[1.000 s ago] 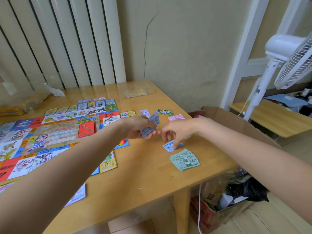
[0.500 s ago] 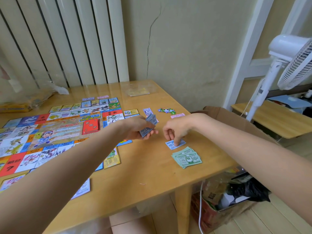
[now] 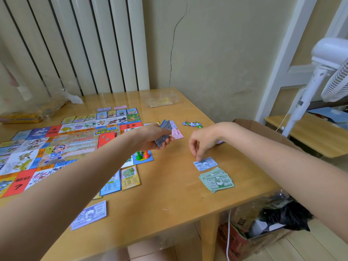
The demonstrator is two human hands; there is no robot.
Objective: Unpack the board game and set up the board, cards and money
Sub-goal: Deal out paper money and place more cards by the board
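We see blue bill stack (image 3: 162, 139) mid-frame, gripped in left hand (image 3: 153, 135) fingers. Right hand (image 3: 204, 143) fingers pinch corner of single blue bill (image 3: 207, 163), flat on tabletop (image 3: 169, 187), just above green bill pile (image 3: 216, 180). Versus half second ago: hands further apart, pawns (image 3: 142, 155) on board (image 3: 66, 146) now uncovered. Fan (image 3: 335, 80) at right edge.

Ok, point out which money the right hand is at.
The blue note, lying flat just beyond the green pile; the right hand pinches its corner. The pink note and purple note lie untouched.
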